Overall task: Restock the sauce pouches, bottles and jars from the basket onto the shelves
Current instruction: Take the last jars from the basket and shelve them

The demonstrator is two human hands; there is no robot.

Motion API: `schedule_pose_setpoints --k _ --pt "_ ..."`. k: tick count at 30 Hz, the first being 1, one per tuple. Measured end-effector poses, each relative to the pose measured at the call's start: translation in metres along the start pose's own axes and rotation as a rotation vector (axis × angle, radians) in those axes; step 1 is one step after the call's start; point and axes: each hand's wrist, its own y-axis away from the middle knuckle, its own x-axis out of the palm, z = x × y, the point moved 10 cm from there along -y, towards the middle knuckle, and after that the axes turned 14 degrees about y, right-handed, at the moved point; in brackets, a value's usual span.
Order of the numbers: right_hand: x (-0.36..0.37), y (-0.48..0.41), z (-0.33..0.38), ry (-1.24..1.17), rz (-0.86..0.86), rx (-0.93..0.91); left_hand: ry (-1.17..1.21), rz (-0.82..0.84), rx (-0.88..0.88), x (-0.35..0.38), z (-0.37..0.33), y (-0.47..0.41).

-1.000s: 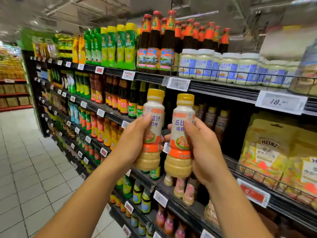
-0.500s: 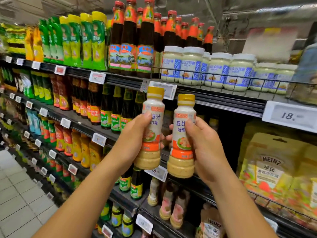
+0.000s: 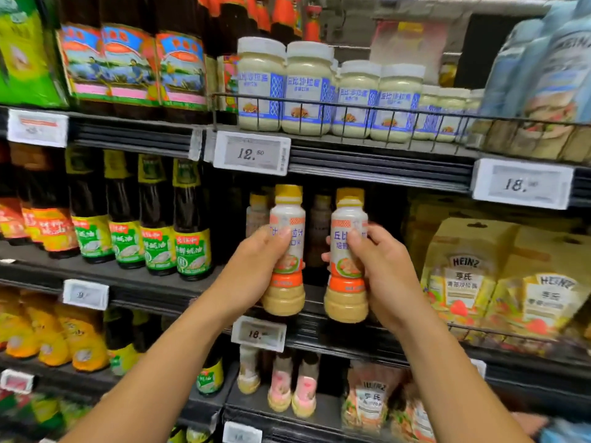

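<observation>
before the dark opening of the middle shelf, a person holds up two small dressing bottles side by side, both upright and slightly apart. the left hand is curled round the left bottle, with the thumb lying across its label. the right hand grips the right bottle the same way, its fingertips showing at the bottle's left edge. each bottle has a yellow cap, a white label with an orange band, and beige sauce in its wide base. their bases hang just above the shelf's front edge, over the 18 price tag. behind them, deeper on the shelf, stand a similar yellow-capped bottle and a darker bottle. to the left on the same shelf is a row of dark green-labelled bottles. to the right, yellow heinz pouches stand behind a low wire rail. on the shelf above, white-lidded jars sit behind another wire rail, with the 12.80 price tag clipped below them.
</observation>
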Motion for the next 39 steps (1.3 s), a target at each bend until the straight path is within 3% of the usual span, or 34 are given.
schedule_pose_setpoints --k 6,9,14,28,34,39 --pt "-0.015 -0.01 -0.007 0.065 -0.059 -0.01 -0.065 0.121 -0.007 0.024 0.012 -0.028" --pt "-0.023 -0.017 -0.012 0.099 -0.09 -0.019 -0.129 0.099 0.014 0.028 0.018 -0.04" --pt "-0.039 -0.023 -0.039 0.165 -0.178 0.068 -0.262 0.013 -0.098 0.021 0.047 -0.054" --pt "-0.031 -0.023 -0.066 0.294 -0.057 0.13 -0.207 0.091 -0.246 0.025 0.084 -0.054" --pt "-0.041 -0.019 -0.057 0.441 -0.007 0.158 -0.399 0.171 -0.28 0.015 0.088 -0.052" --pt "-0.053 -0.007 -0.067 0.699 0.062 0.314 -0.761 0.074 -0.24 0.004 0.082 -0.041"
